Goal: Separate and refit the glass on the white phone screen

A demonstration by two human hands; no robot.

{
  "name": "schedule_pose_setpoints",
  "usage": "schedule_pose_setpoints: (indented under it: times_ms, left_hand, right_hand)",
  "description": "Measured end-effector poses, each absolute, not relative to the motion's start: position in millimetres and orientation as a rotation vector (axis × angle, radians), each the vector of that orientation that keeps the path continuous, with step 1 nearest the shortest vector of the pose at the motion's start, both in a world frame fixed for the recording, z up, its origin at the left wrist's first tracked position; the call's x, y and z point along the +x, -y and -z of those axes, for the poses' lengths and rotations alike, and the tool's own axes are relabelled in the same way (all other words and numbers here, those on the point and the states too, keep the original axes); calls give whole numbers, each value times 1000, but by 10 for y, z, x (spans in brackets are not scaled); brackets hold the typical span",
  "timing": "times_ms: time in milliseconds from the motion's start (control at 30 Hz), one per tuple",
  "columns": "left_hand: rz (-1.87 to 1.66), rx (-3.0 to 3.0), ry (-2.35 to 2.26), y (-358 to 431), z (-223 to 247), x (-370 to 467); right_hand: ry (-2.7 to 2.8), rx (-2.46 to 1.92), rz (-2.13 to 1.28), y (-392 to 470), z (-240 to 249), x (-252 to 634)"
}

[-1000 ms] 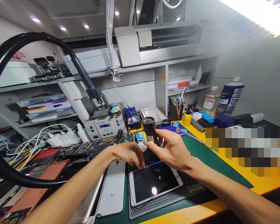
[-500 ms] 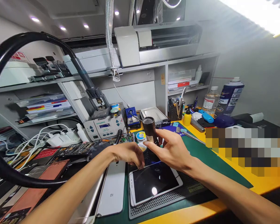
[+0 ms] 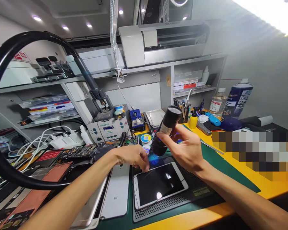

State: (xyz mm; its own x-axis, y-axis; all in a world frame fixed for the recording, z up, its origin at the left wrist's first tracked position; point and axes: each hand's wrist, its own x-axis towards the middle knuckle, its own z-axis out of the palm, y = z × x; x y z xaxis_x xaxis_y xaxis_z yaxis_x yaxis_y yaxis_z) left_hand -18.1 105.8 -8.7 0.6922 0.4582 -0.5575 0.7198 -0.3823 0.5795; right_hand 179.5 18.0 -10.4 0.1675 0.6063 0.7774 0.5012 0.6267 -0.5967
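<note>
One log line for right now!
Right hand: holding tilted black cylinder | left hand: at white tablet's top edge | blue glow: beneath cylinder

Glossy black screen (image 3: 160,185) (glass-like), perforated matt grey mat (image 3: 165,207) beneath

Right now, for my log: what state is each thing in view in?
White-framed tablet: face up, screen dark.
Black cylindrical tool: tilted, in the right hand.
Left hand: bent, fingertips at the tablet's edge.
White Mi-marked slab: logo up.
Clear white-capped bottle: upright.
Yellow plastic bottle: upright.
</note>
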Motion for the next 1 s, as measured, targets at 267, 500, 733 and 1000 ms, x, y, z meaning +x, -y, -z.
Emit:
schedule_pose_setpoints:
  times_ms: [267,500,733,1000]
  left_hand:
    - [399,2035,-870,-1085,125,-190]
    - [382,2009,-863,-1097,120,-206]
    - [318,1983,-865,-1054,104,-214]
    - [210,1900,-882,-1011,111,-241]
  right_hand:
    - [1050,-891,-52,-214,-75,1963]
    - [1013,-914,-83,-253,-77,2035]
    - [971,-912,-114,-256,-123,2060]
    - [937,-863,-112,-266,-158,2111]
